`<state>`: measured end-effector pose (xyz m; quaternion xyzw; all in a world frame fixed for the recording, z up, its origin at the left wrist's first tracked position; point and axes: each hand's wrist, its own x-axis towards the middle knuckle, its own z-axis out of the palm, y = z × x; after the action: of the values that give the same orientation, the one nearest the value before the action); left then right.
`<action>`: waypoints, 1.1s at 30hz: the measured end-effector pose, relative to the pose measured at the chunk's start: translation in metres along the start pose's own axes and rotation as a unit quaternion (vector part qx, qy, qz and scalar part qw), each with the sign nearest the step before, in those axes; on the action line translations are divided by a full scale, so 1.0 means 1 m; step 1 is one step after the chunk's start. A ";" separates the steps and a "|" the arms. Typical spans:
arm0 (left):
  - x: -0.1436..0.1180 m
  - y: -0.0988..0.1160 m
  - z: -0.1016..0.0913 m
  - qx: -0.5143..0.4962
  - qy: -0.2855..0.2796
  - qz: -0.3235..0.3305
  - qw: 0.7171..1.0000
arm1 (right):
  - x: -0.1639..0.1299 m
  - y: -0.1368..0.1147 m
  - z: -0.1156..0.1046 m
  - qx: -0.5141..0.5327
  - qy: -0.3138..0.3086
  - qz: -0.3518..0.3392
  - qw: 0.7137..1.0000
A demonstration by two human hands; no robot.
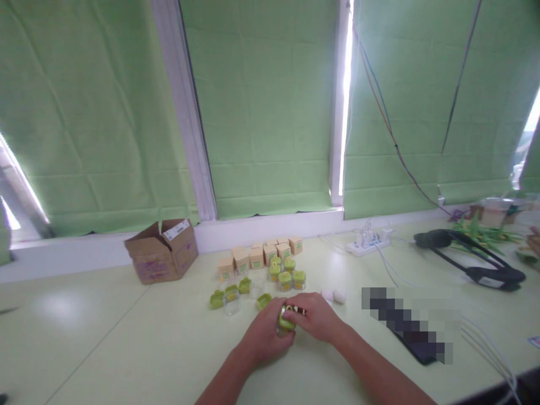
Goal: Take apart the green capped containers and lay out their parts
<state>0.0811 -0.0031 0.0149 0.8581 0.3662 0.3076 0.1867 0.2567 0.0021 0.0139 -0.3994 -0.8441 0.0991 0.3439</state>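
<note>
Both hands meet over the counter (139, 349), near the middle of the lower part of the view. The left hand (266, 336) is curled closely around a small lidded container (287, 320), with the fingers on its side and the thumb below. The right hand (317, 316) comes from the other side; it is partly closed, its thumb lies on the green lid and its forefinger bends at the far edge, so the container is held between both hands. The container is raised near the body of the person, and its lid carries a small pale loop.

Just beyond it, four similar lidded containers (286, 281) stand close together. To the left of these, several loose green lids (217, 300) lie beside clear cups (232, 304); one more green lid is just beside the left hand. Behind them, small cardboard boxes (257, 259) stand in a loose group.

Farther left is an open carton (162, 256) with raised flaps. Near the right hand lie small pinkish-white objects (339, 296), too blurred to name. On the right side are a white power strip (368, 246) with plugs and a black headset-like device (495, 277).
</note>
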 end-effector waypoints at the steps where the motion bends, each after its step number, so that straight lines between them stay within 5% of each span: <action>1: 0.000 0.000 0.000 0.004 -0.002 -0.004 1.000 | 0.000 0.002 0.000 -0.005 -0.001 0.000 1.000; 33: 0.003 -0.002 -0.001 0.028 0.016 -0.015 0.999 | 0.000 0.011 0.008 -0.015 0.012 0.044 0.999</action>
<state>0.0811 0.0011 0.0155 0.8522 0.3907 0.3085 0.1613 0.2581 0.0103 0.0027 -0.4425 -0.8227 0.0965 0.3435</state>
